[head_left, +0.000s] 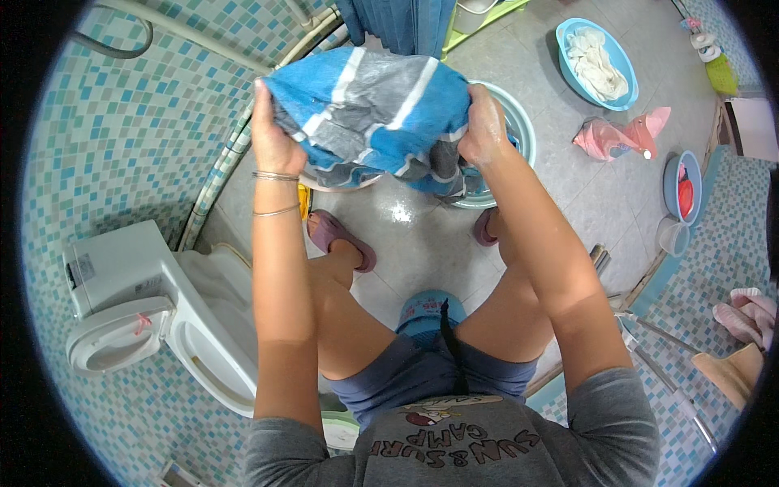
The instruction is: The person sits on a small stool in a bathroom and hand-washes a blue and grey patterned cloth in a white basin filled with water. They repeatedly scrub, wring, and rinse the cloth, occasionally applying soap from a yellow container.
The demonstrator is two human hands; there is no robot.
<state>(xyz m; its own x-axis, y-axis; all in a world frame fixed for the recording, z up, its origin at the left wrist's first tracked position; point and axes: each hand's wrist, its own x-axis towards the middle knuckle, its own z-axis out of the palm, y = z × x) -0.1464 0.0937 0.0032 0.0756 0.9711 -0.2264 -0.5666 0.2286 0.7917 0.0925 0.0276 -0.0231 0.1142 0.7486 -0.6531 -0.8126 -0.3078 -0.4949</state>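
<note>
Stretched between both hands is a blue, grey and white striped cloth, bunched and sagging in the middle; it looks wet. My left hand grips its left end, with thin bangles on that wrist. At the right end, my right hand is closed on the fabric, and some suds show on the skin. Below the right hand stands a pale round basin with dark and blue fabric in it. The cloth largely hides a second basin on the left, of which only the pale rim shows.
A white toilet stands at the left beside the tiled wall. On the grey floor lie white suds. Far right are a blue basin with white cloth, a pink plastic bag and a blue tub with red things.
</note>
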